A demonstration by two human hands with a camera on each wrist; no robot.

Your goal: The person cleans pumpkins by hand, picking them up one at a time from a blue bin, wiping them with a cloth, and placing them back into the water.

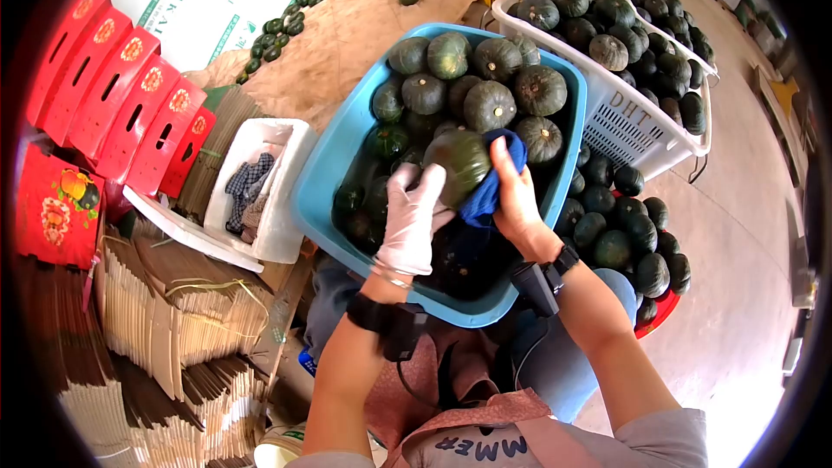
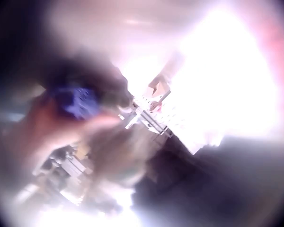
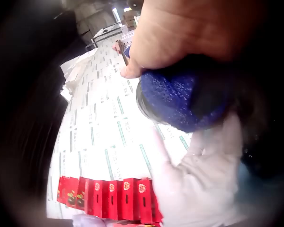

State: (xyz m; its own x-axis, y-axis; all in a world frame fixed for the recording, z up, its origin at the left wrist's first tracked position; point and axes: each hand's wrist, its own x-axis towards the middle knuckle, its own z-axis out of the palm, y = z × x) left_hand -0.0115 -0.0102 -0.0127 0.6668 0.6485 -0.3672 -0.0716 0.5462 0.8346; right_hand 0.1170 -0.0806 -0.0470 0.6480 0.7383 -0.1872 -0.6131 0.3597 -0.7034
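A dark green squash [image 1: 459, 165] is held above the blue tub [image 1: 325, 156], between both hands. My gloved left hand [image 1: 411, 218] grips its left and lower side with bent fingers. With my bare right hand [image 1: 516, 204] I press a blue cloth [image 1: 492, 186] on its right side, thumb up. In the right wrist view the cloth [image 3: 173, 101] bulges under my right hand [image 3: 180, 35], and the gloved hand [image 3: 203, 175] is below it. The left wrist view is blurred; the cloth [image 2: 78, 101] shows there.
Many squashes fill the tub. White crates [image 1: 607, 108] of squashes stand at the right, above a red basin [image 1: 660, 312] with more. At the left are red boxes [image 1: 121, 104], a foam box [image 1: 290, 199] with cloths, and stacked cardboard [image 1: 147, 321]. Squashes lie on a tan sheet [image 1: 373, 43].
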